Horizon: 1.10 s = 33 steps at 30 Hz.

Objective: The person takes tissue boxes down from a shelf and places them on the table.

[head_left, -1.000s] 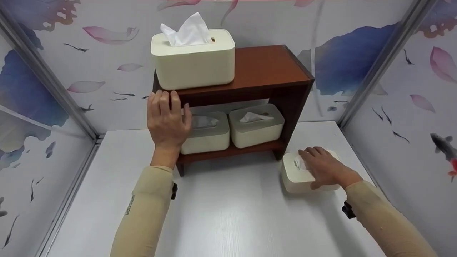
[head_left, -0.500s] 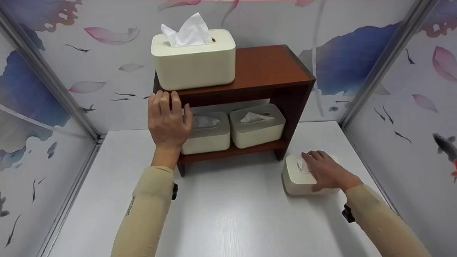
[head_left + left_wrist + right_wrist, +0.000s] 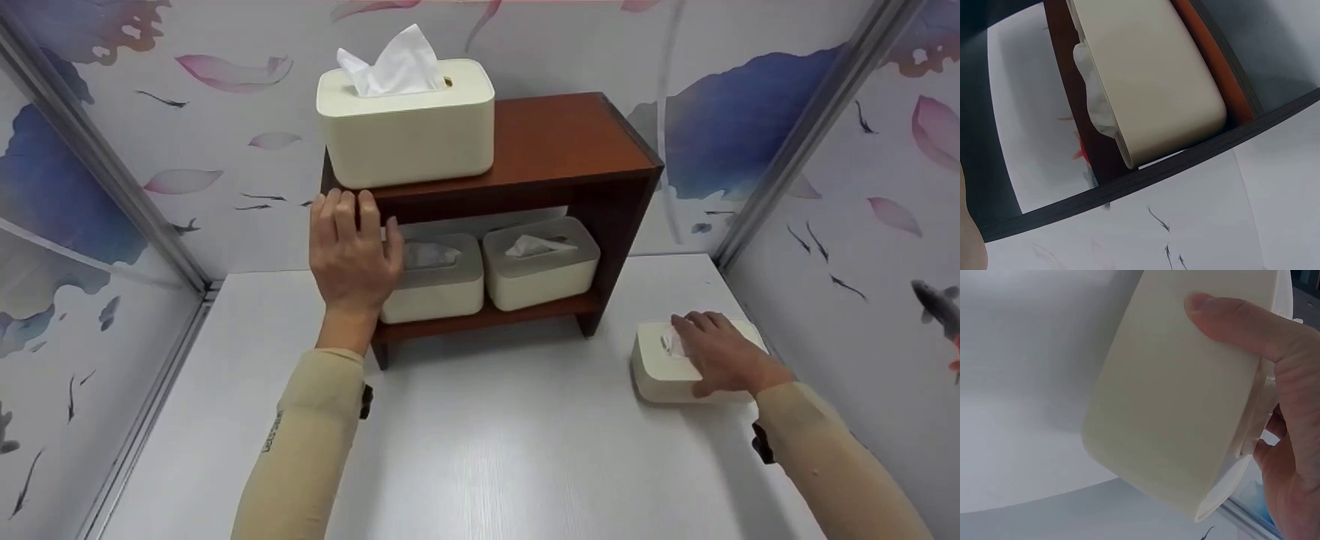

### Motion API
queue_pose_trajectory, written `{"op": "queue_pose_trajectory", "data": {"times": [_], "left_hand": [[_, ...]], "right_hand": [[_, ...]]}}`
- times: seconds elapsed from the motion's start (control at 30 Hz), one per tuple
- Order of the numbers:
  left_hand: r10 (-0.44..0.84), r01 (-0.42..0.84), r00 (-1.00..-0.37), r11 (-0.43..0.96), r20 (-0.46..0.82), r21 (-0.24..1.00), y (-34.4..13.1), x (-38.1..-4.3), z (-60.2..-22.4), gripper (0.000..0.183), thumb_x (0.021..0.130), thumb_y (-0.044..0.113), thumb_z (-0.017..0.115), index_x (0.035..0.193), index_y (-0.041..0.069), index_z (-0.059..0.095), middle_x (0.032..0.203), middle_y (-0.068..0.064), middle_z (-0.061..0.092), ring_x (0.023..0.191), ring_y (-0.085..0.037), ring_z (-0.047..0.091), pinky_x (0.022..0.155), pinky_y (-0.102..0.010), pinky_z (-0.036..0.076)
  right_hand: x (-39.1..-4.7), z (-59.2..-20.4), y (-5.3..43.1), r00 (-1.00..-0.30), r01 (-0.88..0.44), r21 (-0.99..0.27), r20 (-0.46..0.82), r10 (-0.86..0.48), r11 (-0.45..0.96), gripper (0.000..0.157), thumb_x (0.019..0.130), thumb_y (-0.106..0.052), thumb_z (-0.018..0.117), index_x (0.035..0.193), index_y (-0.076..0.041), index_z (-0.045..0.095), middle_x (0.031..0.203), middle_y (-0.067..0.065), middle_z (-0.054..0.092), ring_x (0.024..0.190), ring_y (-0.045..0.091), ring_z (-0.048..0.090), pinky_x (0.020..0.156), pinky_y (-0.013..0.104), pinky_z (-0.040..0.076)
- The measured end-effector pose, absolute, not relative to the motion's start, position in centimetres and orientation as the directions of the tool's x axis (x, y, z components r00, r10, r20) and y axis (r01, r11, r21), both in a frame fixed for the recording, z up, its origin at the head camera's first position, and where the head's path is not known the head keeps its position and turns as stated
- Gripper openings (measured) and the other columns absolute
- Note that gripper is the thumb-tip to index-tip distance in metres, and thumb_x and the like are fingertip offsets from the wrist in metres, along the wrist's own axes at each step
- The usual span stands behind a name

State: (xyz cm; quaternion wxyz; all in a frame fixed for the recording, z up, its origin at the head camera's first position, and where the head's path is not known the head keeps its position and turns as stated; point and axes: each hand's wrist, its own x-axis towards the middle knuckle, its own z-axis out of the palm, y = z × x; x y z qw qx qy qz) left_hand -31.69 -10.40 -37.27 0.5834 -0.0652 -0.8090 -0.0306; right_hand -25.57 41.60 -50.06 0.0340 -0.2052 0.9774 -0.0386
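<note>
At the right of the table, my right hand (image 3: pixel 724 352) holds a cream tissue box (image 3: pixel 652 375) from above. Its thumb presses the front face of the box in the right wrist view, and the other fingers reach over the top, partly hiding the white tissue (image 3: pixel 673 343). My left hand (image 3: pixel 355 259) rests at the front left corner of a brown wooden shelf (image 3: pixel 570 139), fingers extended up to the top board's edge and thumb apart. Behind that hand, a tissue box (image 3: pixel 442 296) on the lower board is partly hidden.
Another tissue box (image 3: pixel 412 146), tissue sticking up, stands on the shelf's top left. A further one (image 3: pixel 544 281) sits at the right of the lower board. White table (image 3: pixel 480 450) surrounds the shelf; printed panels (image 3: pixel 840 300) close in the back and sides.
My right hand has moved right along the table with the tissue box, farther from the shelf. The left hand, the shelf and the other boxes have stayed put.
</note>
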Motion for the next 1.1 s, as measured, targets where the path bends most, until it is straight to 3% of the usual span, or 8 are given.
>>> {"op": "queue_pose_trajectory", "data": {"times": [0.23,0.47,0.67,0.93,1.1], "left_hand": [[0.072,0.146,-0.292,0.989,0.954,-0.030,-10.4,-31.8,-37.3,0.036,0.092,0.029,0.056,0.118,0.004,0.059,0.115,-0.016,0.057,0.117,-0.031,0.055,0.115,-0.040,0.038],[0.073,0.136,-0.292,0.990,0.954,-0.034,-10.4,-31.8,-37.3,0.037,0.091,0.030,0.057,0.118,0.004,0.058,0.115,-0.016,0.058,0.116,-0.031,0.055,0.115,-0.041,0.039],[0.073,0.137,-0.299,0.990,0.952,-0.033,-10.4,-31.7,-37.4,0.037,0.093,0.031,0.055,0.118,0.004,0.058,0.115,-0.016,0.057,0.117,-0.031,0.055,0.115,-0.041,0.039],[0.070,0.136,-0.290,0.990,0.954,-0.031,-10.3,-31.7,-37.3,0.037,0.090,0.029,0.060,0.118,0.004,0.058,0.115,-0.016,0.057,0.117,-0.031,0.055,0.114,-0.041,0.040],[0.081,0.127,-0.298,0.991,0.951,-0.045,-10.4,-31.7,-37.3,0.039,0.089,0.029,0.061,0.118,0.004,0.058,0.115,-0.016,0.057,0.117,-0.031,0.055,0.114,-0.041,0.039]], "right_hand": [[-26.0,-50.5,44.1,-0.894,-0.448,0.020,-0.015,-0.448,0.894,0.119,0.049,-0.026,0.094,0.141,0.011,0.028,0.132,0.032,0.047,0.122,0.050,0.043,0.105,0.061,0.036],[-26.6,-50.8,45.3,-0.894,-0.447,0.043,-0.002,-0.447,0.893,0.113,0.046,-0.009,0.092,0.139,0.008,0.032,0.131,0.031,0.046,0.121,0.052,0.043,0.098,0.070,0.035],[-26.1,-51.3,46.0,-0.906,-0.423,0.039,-0.037,-0.422,0.905,0.090,0.062,0.011,0.073,0.141,0.005,0.032,0.137,0.028,0.044,0.126,0.049,0.041,0.097,0.076,0.033],[-26.1,-51.5,46.4,-0.926,-0.360,-0.006,-0.119,-0.358,0.933,0.077,0.078,0.018,0.057,0.146,0.001,0.026,0.146,0.028,0.036,0.134,0.049,0.034,0.101,0.076,0.029],[-26.3,-51.4,46.4,-0.938,-0.311,0.012,-0.165,-0.305,0.950,0.086,0.074,0.022,0.058,0.148,-0.001,0.022,0.150,0.028,0.031,0.137,0.049,0.030,0.102,0.075,0.029]]}}
